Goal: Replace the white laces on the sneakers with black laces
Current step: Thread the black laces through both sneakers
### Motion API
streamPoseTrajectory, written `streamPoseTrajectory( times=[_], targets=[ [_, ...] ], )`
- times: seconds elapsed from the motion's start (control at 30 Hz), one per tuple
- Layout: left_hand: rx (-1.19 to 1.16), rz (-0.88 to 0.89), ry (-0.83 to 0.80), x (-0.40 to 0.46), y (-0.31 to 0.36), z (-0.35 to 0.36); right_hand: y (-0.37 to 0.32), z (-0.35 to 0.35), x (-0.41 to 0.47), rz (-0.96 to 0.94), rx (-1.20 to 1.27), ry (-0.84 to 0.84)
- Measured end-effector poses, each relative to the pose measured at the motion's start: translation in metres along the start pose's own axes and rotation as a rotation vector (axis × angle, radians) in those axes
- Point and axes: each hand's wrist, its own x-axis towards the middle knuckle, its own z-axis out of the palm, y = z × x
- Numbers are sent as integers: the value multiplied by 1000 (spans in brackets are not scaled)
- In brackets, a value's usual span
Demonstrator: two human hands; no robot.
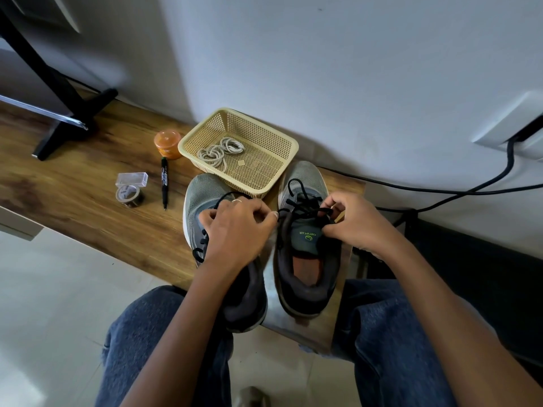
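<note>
Two grey sneakers stand side by side on a wooden bench, toes pointing away from me. The right sneaker (305, 259) carries a black lace (302, 201) through its eyelets. My right hand (355, 221) pinches that lace at the top right of the shoe. My left hand (238, 230) lies over the left sneaker (202, 195) and pinches the other end of the same lace near the right shoe's tongue. The left sneaker also has a black lace (199, 245), partly hidden by my hand. White laces (220, 151) lie coiled in a beige basket (282, 151).
Left of the basket on the wooden bench (88, 177) are an orange jar (167, 142), a black marker (164, 183), a roll of tape (129, 195) and a small clear box (132, 179). A black stand (67, 113) rises at the far left. Black cables (440, 189) run along the wall at right.
</note>
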Motion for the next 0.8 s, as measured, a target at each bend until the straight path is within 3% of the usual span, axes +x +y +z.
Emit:
streamPoseTrajectory(
  times=[0.07,0.17,0.23,0.33,0.43,0.57,0.67,0.8],
  targets=[
    [7,0,12,1,0,-1,0,0,0,1,-10,-1],
    [123,19,-130,1,0,-1,0,1,0,-2,-10,-4],
    [139,16,-137,1,0,-1,0,1,0,-1,-13,-1],
    [-109,-60,61,7,1,-8,-1,0,0,4,-26,6],
    [-617,-133,224,9,4,-21,-2,0,-1,9,-23,14],
    [-1102,-42,349,7,10,-29,-1,1,0,8,-27,6],
    [-1160,74,294,5,15,-27,-1,4,2,-29,-43,78],
    [-1002,199,79,0,29,-15,-16,11,-1,-295,53,333]
  ],
)
